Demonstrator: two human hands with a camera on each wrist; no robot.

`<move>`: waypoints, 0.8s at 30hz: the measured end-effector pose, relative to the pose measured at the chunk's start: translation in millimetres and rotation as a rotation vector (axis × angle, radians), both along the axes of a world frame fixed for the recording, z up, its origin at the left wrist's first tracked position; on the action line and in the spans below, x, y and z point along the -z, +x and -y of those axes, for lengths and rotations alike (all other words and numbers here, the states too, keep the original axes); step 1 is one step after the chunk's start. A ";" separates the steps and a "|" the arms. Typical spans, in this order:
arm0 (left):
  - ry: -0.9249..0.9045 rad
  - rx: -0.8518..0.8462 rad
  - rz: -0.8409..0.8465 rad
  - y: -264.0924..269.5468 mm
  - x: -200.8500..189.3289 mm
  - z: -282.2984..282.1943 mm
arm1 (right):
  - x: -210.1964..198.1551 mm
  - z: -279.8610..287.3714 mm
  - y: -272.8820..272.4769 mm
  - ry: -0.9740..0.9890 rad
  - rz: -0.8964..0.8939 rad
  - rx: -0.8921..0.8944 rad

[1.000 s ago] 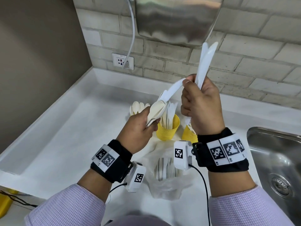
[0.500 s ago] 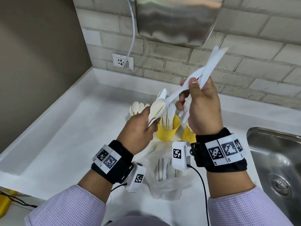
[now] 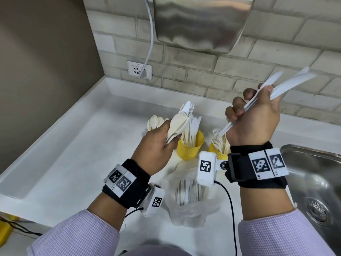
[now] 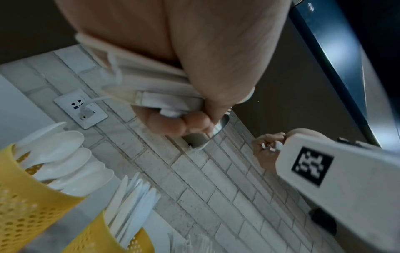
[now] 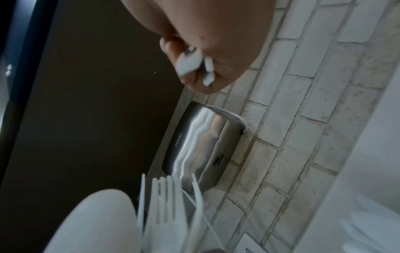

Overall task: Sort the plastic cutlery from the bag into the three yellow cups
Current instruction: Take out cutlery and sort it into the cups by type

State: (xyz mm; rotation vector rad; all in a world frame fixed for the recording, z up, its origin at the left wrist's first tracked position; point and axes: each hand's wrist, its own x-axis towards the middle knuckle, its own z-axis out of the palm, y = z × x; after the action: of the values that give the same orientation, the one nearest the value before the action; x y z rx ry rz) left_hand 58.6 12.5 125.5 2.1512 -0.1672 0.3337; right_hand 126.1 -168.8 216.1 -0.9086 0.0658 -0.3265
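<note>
Both hands are holding white plastic cutlery above the counter (image 3: 77, 163).

Nearest the person, the clear plastic bag (image 3: 190, 206) is lying on the counter with more cutlery showing through it. Above it, the left hand (image 3: 156, 150) is gripping a mixed bunch (image 3: 180, 124) with a spoon bowl on top, fingers curled round the handles. The right hand (image 3: 252, 117) is raised, clutching 2 or 3 knives (image 3: 287, 84) pointing up and right. Beyond stand 3 yellow cups: the spoon cup (image 4: 28, 203) at left, the knife cup (image 3: 191, 145) in the middle, the fork cup (image 3: 215, 150) at right beside the sink (image 3: 317, 182). Farthest back are the wall socket (image 3: 139, 70) and steel hand dryer (image 3: 201, 24).
</note>
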 end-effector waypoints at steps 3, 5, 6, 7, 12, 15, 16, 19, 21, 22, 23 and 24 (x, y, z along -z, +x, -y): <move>-0.234 0.047 -0.095 -3.0 -5.9 2.3 | 1.7 -5.0 -6.4 -0.128 0.039 -0.030; -0.368 0.142 -0.157 -4.7 -9.8 3.3 | 3.1 -9.1 -11.1 -0.215 0.057 -0.096; -0.425 0.190 -0.176 -5.8 -11.6 3.7 | 4.5 -10.5 -13.0 -0.282 0.081 -0.135; -0.470 0.228 -0.189 -6.8 -13.3 4.3 | 6.1 -11.6 -14.4 -0.372 0.107 -0.169; -0.583 0.279 -0.250 -7.8 -14.2 1.9 | 2.7 -20.9 -24.1 -0.769 0.185 -0.218; -0.536 0.255 -0.220 -8.1 -15.3 0.2 | -6.1 -24.9 -32.4 -0.807 0.225 -0.223; -0.516 0.253 -0.201 -8.7 -16.7 0.4 | -5.9 -25.2 -32.0 -0.823 0.220 -0.233; -0.418 0.196 -0.133 -9.5 -16.9 2.4 | -2.9 -26.0 -27.5 -0.926 0.201 -0.246; -0.299 0.106 -0.081 -8.5 -15.3 3.4 | -0.8 -26.7 -24.5 -0.976 0.193 -0.234; -0.243 0.066 -0.056 -8.0 -14.6 3.9 | 0.0 -26.6 -23.3 -0.979 0.190 -0.225; -0.205 0.034 -0.037 -7.6 -13.8 4.0 | 0.5 -26.5 -22.6 -0.971 0.188 -0.213; -0.173 0.009 -0.020 -7.1 -13.3 4.1 | 0.8 -26.4 -22.3 -0.960 0.190 -0.202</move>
State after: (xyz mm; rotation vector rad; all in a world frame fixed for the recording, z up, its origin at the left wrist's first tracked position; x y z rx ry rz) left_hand 51.6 8.4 138.8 1.9817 -0.1316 0.3099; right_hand 103.9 -142.5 215.2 -1.8112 -0.3892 -0.2478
